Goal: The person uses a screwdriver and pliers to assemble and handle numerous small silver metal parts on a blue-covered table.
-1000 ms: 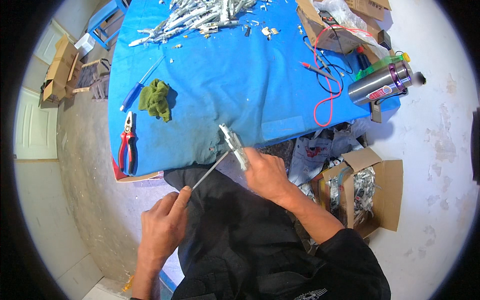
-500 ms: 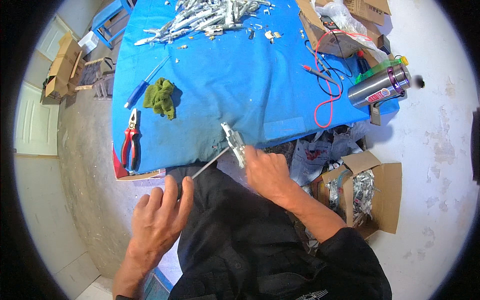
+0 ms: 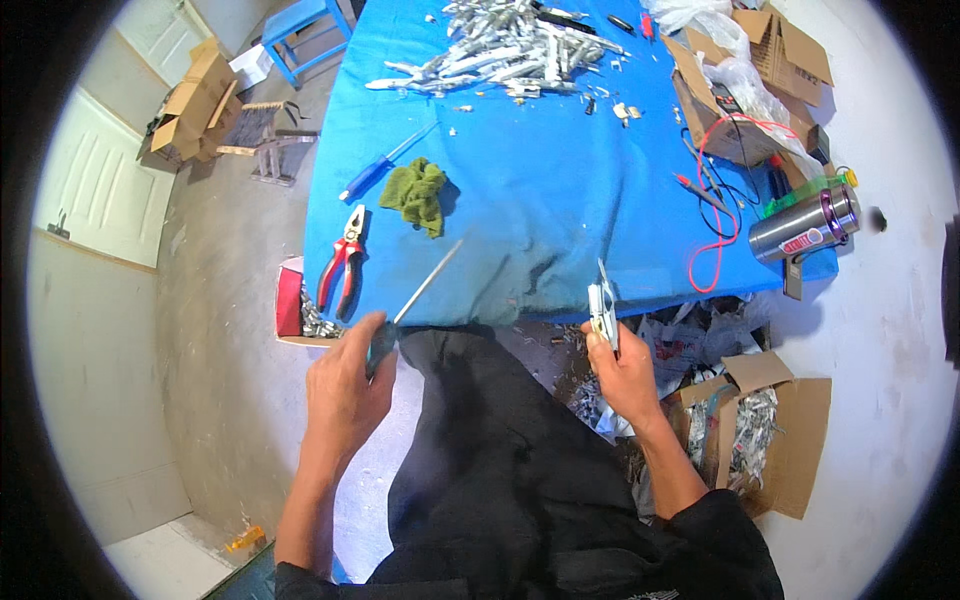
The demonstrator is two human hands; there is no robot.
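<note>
My left hand [image 3: 346, 392] is closed round the dark handle of a screwdriver [image 3: 382, 345], whose bare metal shaft slants up over the table's front edge. In my right hand [image 3: 628, 378] a slim white and metallic part [image 3: 602, 304] is gripped at its lower end, with a thin tip pointing up. The two hands are well apart, and the screwdriver does not touch the part. Many similar whitish metal parts [image 3: 500, 48] lie heaped at the far side of the blue-covered table [image 3: 540, 170]. What exactly the held part is, I cannot make out.
On the left of the table lie red-black pliers [image 3: 342, 262], a blue-handled screwdriver [image 3: 372, 176] and a green cloth [image 3: 414, 196]. At right are red and black test leads [image 3: 692, 262] and a steel flask [image 3: 800, 228]. A carton of scraps [image 3: 795, 440] stands below right.
My hands have moved apart, the right one to the right with the part. The screwdriver tip has come away from the part. The whole scene has shifted rightward in the view.
</note>
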